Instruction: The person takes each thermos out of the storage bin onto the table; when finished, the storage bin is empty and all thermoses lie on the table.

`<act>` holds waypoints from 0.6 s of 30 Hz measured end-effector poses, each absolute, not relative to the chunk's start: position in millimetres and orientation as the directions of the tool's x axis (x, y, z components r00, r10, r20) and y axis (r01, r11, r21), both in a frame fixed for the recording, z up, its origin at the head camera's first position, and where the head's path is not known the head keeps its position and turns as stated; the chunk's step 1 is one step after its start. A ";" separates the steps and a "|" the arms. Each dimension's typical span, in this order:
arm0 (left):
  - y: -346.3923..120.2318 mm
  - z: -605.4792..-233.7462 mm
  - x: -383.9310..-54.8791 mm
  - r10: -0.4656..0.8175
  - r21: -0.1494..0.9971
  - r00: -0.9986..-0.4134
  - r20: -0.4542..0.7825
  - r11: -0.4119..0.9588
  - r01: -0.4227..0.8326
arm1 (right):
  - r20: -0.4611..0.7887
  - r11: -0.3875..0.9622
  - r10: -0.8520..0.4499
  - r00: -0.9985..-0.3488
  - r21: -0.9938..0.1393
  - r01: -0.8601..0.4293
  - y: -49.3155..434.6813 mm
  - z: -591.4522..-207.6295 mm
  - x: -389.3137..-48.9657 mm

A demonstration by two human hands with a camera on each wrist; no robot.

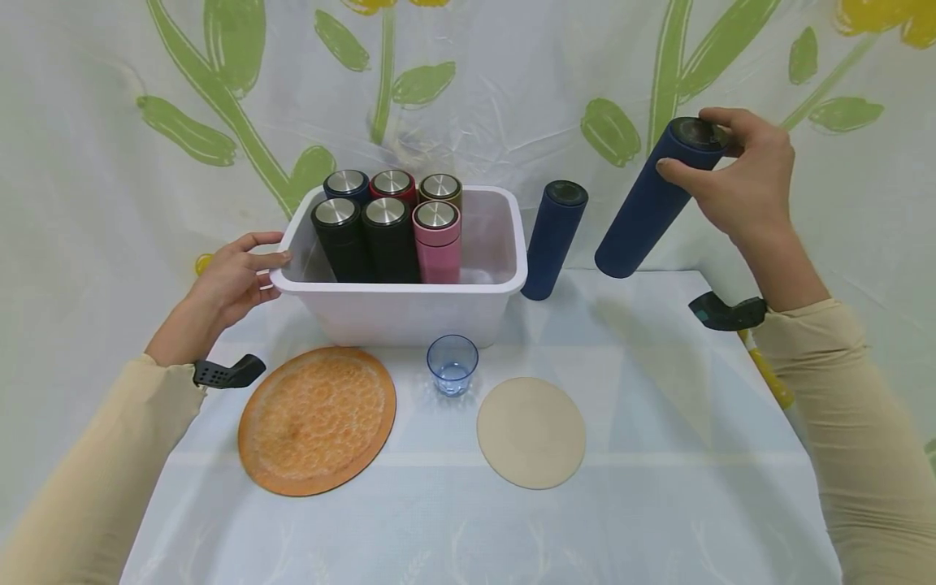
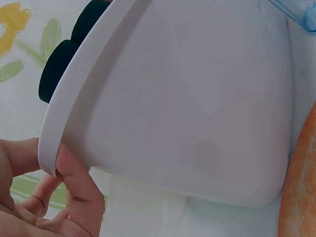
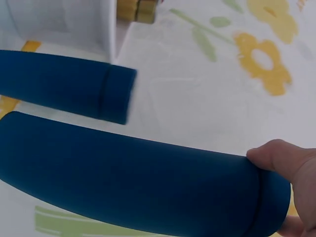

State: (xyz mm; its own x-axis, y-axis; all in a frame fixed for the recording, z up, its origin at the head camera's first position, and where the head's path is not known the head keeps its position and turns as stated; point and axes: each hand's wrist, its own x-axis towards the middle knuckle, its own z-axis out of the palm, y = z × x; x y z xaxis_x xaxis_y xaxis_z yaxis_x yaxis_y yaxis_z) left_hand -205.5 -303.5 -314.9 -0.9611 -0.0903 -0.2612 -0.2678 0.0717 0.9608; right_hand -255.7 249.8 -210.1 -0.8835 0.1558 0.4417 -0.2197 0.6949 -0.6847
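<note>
Up at the right, my right hand (image 1: 746, 179) grips a dark blue thermos flask (image 1: 643, 215) near its black-topped end. The flask hangs tilted in the air, its lower end toward the left. A second blue thermos flask (image 1: 554, 244) stands beside the right end of a white plastic bin (image 1: 402, 309). My left hand (image 1: 230, 280) pinches the bin's left rim between thumb and finger, as the left wrist view shows. Inside the bin, toward its left, several flasks stand upright with steel-topped lids, among them a pink flask (image 1: 437, 252) and a black flask (image 1: 391, 244).
In front of the bin stand a small blue glass (image 1: 452, 370), an orange-brown round mat (image 1: 318, 422) with a bread-like print, and a plain beige disc (image 1: 531, 433). They lie on a white-clothed table (image 1: 439, 528). A flower-print sheet (image 1: 512, 81) hangs behind.
</note>
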 end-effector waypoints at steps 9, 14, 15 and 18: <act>-302.2 -313.7 -205.0 -0.088 0.959 -0.961 -0.262 0.086 -0.269 | 0.401 0.705 0.178 -0.899 -0.689 -0.167 251.5 -234.8 -279.5; -302.7 -314.2 -205.2 -0.095 0.959 -0.961 -0.261 0.086 -0.269 | 0.364 0.712 0.184 -0.913 -0.690 -0.131 251.1 -247.2 -288.9; -303.0 -314.5 -205.3 -0.095 0.959 -0.961 -0.261 0.085 -0.269 | 0.357 0.714 0.184 -0.916 -0.689 -0.126 250.8 -249.7 -290.5; -303.3 -315.1 -206.0 -0.092 0.960 -0.961 -0.262 0.081 -0.269 | 0.353 0.722 0.182 -0.918 -0.682 -0.119 251.0 -257.4 -294.7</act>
State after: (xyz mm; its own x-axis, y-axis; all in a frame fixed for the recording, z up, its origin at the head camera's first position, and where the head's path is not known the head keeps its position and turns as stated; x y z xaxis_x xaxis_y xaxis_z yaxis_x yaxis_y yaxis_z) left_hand -206.0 -303.3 -315.1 -0.9607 -0.0924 -0.2618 -0.2693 0.0805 0.9597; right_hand -294.7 251.0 -257.4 -0.9178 0.1815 0.3531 -0.1194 0.7220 -0.6815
